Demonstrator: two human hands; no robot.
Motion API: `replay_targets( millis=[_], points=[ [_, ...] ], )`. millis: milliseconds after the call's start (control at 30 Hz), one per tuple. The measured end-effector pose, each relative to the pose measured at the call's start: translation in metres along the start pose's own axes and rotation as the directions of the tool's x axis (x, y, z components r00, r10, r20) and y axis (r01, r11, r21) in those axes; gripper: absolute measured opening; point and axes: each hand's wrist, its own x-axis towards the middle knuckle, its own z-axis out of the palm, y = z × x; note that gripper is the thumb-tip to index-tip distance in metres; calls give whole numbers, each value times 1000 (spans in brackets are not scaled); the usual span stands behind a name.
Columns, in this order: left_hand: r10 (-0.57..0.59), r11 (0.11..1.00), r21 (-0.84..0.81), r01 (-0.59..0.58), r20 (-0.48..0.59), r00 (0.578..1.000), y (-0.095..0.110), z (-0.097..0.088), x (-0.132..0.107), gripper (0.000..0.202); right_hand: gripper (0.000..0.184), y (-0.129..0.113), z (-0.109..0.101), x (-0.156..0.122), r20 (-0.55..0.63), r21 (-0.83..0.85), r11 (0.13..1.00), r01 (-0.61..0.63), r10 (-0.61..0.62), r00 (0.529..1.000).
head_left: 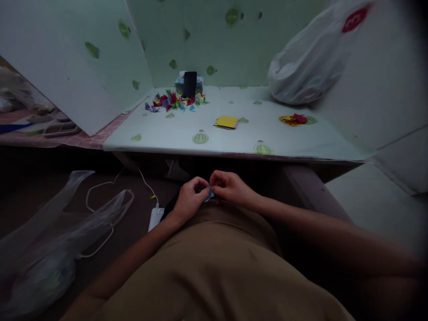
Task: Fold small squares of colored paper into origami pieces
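Between my two hands is a small piece of light blue folded paper (209,195), held over my lap below the table's front edge. My left hand (191,198) pinches it from the left, thumb against fingers. From the other side my right hand (231,187) pinches its upper part with curled fingers. Most of the paper's shape is hidden by the fingertips. On the table beyond, a stack of square paper (226,122) lies with a yellow sheet on top. Several folded paper cranes (170,101) in many colours are heaped at the back left.
A black phone (189,84) leans on a tissue box (199,84) behind the cranes. Red and yellow paper pieces (293,119) lie at the right, near a full white plastic bag (301,67). At lower left are a clear bag (50,272), a white power strip (155,218) and cords.
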Motion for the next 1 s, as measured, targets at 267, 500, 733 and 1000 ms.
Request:
replay_targets(
  millis=[267, 500, 733, 1000],
  points=[
    [34, 998, 55, -33, -23, 999, -2, 1, -1, 8, 12, 2, 2, 0, 9, 31, 998, -52, 51, 999],
    [-13, 996, -87, 14, 14, 1000, -2, -2, -1, 19, 11, 1, 0, 2, -2, 43, 997, -63, 63, 998],
    [-192, 922, -331, 202, 63, 979, -3, 1, 1, 21, 9, 3, -1, 2, -18, -4, 1000, -11, 11, 1000],
    [-281, 825, -468, 318, 149, 948, -1, 1, 0, 23, 9, 3, -1, 1, -30, -77, 997, 19, -21, 999]
  ],
)
